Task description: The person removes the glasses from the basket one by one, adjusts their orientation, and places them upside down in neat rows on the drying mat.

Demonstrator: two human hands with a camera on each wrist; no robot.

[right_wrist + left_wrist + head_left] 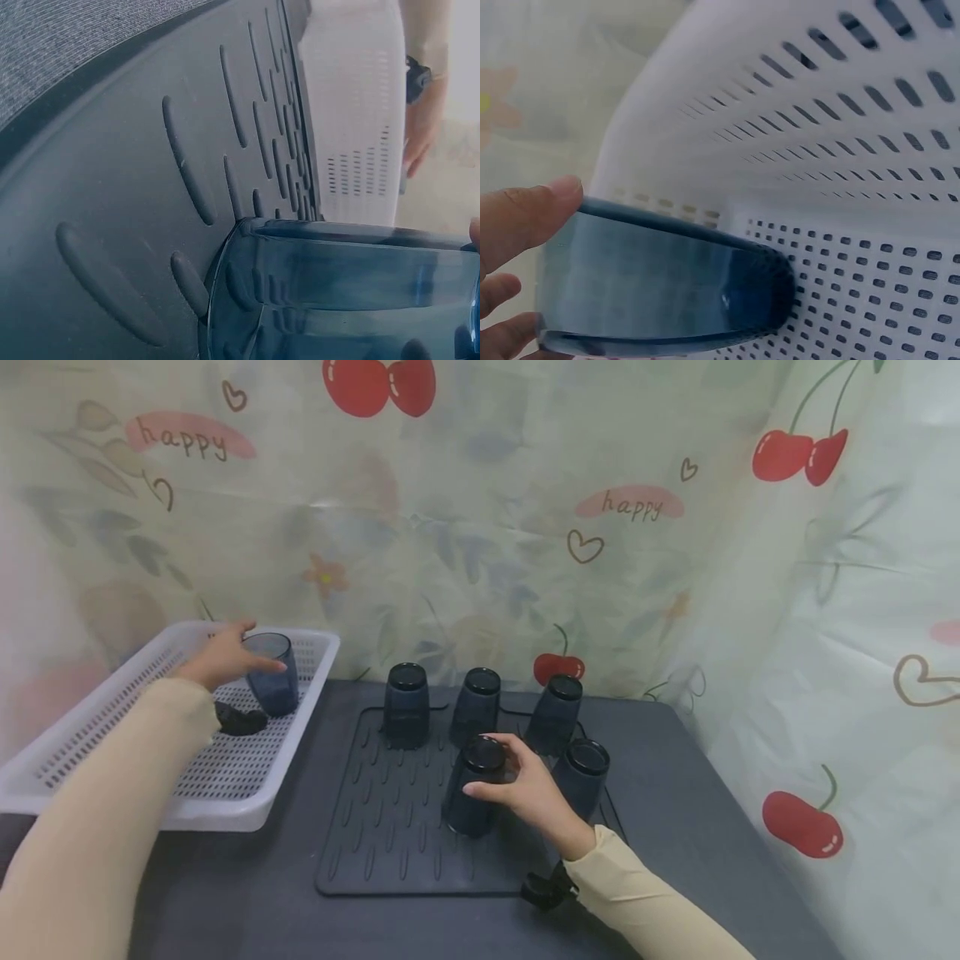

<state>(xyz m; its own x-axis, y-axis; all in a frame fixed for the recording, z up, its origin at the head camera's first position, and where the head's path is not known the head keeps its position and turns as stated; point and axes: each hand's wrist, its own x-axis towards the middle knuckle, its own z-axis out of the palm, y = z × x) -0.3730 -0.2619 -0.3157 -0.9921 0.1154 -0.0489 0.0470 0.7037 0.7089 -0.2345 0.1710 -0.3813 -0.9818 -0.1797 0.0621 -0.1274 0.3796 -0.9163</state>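
In the head view, my left hand (220, 658) grips the rim of a blue drinking glass (274, 687), which stands mouth up inside the white plastic basket (318, 697). The left wrist view shows the thumb (536, 214) on one side of that glass's rim and fingers on the other. My right hand (534, 792) holds another blue glass (468, 797) near its upturned base, thumb and fingers on opposite sides. That one is mouth down on the dark ridged drying mat (360, 860), and in the right wrist view its rim meets the mat.
Three upside-down glasses line the mat's back: left (406, 706), middle (476, 706) and right (555, 714). Another inverted glass (581, 777) stands just right of my right hand. The basket is at the left of the dark table (712, 860); a patterned curtain (465, 568) hangs behind.
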